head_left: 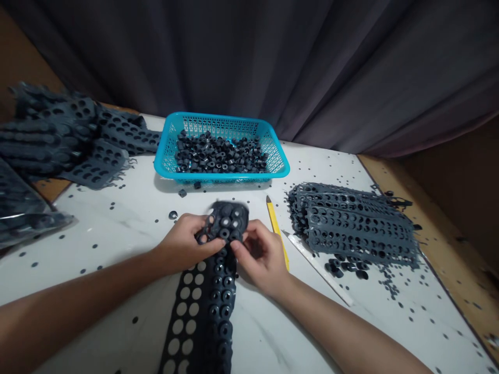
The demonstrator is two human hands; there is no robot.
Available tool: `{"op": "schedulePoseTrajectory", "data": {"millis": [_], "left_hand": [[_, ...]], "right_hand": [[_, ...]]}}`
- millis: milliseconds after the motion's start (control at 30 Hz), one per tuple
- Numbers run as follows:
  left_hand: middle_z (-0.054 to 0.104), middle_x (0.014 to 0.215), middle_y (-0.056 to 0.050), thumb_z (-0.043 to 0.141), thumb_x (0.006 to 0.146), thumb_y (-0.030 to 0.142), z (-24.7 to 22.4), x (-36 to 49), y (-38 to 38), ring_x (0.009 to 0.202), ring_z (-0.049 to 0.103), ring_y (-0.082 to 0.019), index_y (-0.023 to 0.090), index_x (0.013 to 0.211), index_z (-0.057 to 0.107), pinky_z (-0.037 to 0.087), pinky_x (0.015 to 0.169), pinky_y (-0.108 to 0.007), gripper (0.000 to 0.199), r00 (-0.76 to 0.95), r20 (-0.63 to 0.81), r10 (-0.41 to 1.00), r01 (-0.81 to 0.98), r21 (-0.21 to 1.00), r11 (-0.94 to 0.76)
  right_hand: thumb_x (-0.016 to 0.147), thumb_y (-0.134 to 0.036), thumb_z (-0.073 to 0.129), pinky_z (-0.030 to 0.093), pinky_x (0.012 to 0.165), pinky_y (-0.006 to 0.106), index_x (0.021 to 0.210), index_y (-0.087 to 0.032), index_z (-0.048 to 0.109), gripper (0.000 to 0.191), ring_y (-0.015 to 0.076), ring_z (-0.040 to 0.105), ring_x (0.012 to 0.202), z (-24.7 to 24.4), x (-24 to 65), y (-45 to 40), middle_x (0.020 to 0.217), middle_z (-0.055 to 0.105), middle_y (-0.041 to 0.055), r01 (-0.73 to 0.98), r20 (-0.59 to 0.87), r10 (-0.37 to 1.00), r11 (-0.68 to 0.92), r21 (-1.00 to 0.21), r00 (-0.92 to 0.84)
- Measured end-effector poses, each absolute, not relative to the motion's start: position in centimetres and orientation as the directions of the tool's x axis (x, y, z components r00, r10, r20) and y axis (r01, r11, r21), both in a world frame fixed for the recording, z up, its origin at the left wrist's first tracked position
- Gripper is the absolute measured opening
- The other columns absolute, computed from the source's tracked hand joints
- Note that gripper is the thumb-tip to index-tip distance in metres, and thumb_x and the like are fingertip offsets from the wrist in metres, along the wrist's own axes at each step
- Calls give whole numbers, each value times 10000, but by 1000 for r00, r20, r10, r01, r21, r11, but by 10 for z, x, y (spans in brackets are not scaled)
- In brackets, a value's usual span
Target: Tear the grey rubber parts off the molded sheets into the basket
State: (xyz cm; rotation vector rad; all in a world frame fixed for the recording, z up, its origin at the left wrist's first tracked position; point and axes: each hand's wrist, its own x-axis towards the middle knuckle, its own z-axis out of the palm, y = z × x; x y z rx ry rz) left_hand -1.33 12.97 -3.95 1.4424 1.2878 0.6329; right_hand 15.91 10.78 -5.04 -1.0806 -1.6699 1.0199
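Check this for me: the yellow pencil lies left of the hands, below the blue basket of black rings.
No, the head view shows the yellow pencil right of the left hand and right hand, not left; it lies below the blue basket of black rings.

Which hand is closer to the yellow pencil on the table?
Right. The right hand sits right beside the lower part of the yellow pencil. The left hand is farther away, on the other side of the black sheet that both hands hold.
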Motion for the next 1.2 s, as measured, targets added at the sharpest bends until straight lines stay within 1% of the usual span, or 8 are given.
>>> {"op": "schedulePoseTrajectory", "data": {"millis": [67, 133, 367, 600, 700, 833, 1067, 1200], "left_hand": [[457, 483, 64, 613, 648, 255, -38, -16, 134, 481, 449, -97, 170, 544, 502, 374, 474, -209, 174, 278, -252, 927, 425, 898, 116], [502, 536, 48, 637, 656, 293, -39, -19, 139, 513, 476, -110, 167, 612, 530, 389, 491, -216, 170, 293, -262, 920, 413, 902, 125], [594, 612, 9, 627, 722, 339, -40, -30, 152, 567, 543, -137, 157, 745, 623, 431, 540, -236, 184, 502, -355, 789, 327, 922, 206], [565, 573, 21, 628, 734, 343, -38, -31, 153, 510, 513, -111, 166, 740, 628, 409, 504, -213, 177, 554, -374, 743, 231, 927, 294], [531, 538, 35, 639, 728, 324, -38, -33, 156, 471, 458, -90, 165, 742, 637, 366, 468, -191, 160, 603, -374, 704, 204, 926, 317], [572, 626, 16, 645, 719, 347, -36, -37, 159, 508, 462, -97, 174, 871, 656, 362, 482, -192, 230, 676, -376, 633, 190, 920, 343], [474, 559, 35, 664, 682, 376, -35, -39, 156, 458, 354, -79, 161, 710, 629, 278, 415, -184, 219, 776, -391, 494, 187, 892, 411], [484, 578, 37, 632, 720, 389, -40, -35, 150, 468, 370, -72, 161, 797, 630, 292, 433, -177, 241, 704, -372, 606, 138, 908, 397]], "right_hand": [[815, -289, 546, 310, 474, 227, 812, -198, 495, 104, 90, 374, 493, -51, 160, 111, 584, 444, -46, 113, 70, 968, 99, -989, -240], [809, -328, 566, 308, 492, 225, 805, -193, 505, 148, 91, 375, 514, -53, 161, 114, 586, 439, -46, 30, -16, 968, -8, -1000, -252], [770, -367, 622, 320, 521, 216, 781, -196, 483, 220, 86, 383, 531, -56, 161, 118, 596, 445, -53, -155, -86, 973, -121, -980, -216], [787, -373, 601, 327, 515, 215, 783, -198, 472, 217, 90, 388, 529, -59, 161, 118, 596, 446, -51, -134, -81, 971, -113, -985, -227], [810, -361, 572, 326, 517, 214, 775, -194, 468, 200, 92, 390, 533, -59, 161, 117, 597, 432, -50, -63, -66, 965, -84, -994, -255], [835, -327, 529, 318, 511, 218, 753, -190, 458, 175, 95, 374, 528, -55, 161, 115, 589, 400, -47, 69, -3, 960, 17, -997, -279], [852, -279, 494, 341, 528, 229, 783, -196, 446, 118, 105, 427, 539, -53, 160, 110, 625, 473, -28, 187, 82, 938, 152, -970, -337], [866, -286, 477, 337, 536, 233, 785, -195, 434, 129, 108, 416, 559, -54, 161, 112, 628, 439, -32, 150, 82, 950, 132, -980, -300]]}}
